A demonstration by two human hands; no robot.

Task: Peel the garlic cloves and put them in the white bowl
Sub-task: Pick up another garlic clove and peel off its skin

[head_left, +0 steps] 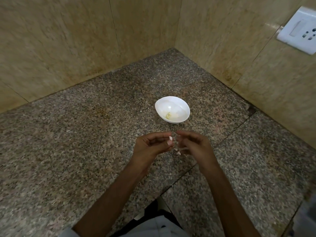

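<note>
A white bowl (172,111) stands on the speckled granite counter (85,134), with one small yellowish peeled piece in its bottom. Just in front of it my left hand (152,145) pinches a small pale garlic clove (170,138) between thumb and fingertips. My right hand (193,144) is close beside it, fingers curled, with a thin strip of papery skin (182,150) at its fingertips. The image is blurred, so the right hand's hold on the skin is unclear. A small whitish piece (178,153) shows just below the hands.
The counter sits in a corner between two beige tiled walls. A white switch and socket plate (301,30) is on the right wall. The counter's front edge (153,200) is notched near my body, with dark and white clothing below.
</note>
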